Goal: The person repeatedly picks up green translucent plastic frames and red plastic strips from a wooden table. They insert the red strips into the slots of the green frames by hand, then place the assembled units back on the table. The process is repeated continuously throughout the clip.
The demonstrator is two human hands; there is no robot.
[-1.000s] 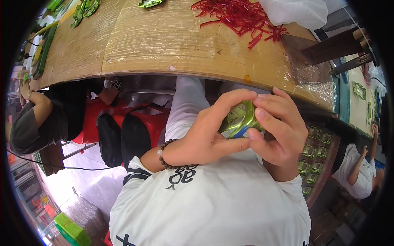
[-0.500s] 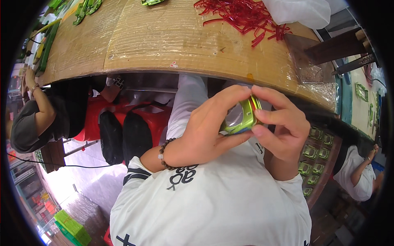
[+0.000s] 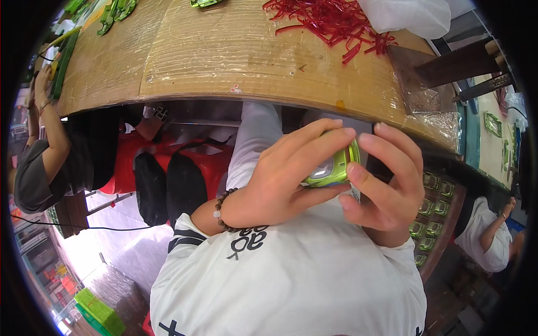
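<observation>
A glossy lime-green frame-shaped part (image 3: 338, 168) sits in my left hand (image 3: 280, 173), held above my lap just off the table's near edge. The fingers of that hand lie over its top and the thumb supports it from below, hiding much of it. My right hand (image 3: 392, 182) is at the part's right end with its fingers spread and curved. One of its fingertips rests on or very close to the part's edge. Nothing shows between the right fingers.
Thin red strips (image 3: 336, 22) lie heaped on the film-covered table (image 3: 218, 61), beside a white plastic bag (image 3: 406, 17). More green parts (image 3: 115, 14) lie at the far left. A tray of similar parts (image 3: 428, 210) stands at my right. Co-workers (image 3: 42, 168) sit on both sides.
My right fingers have spread and come away from their pinch on the part. A red patch on its edge no longer shows. The part has turned slightly in my left hand.
</observation>
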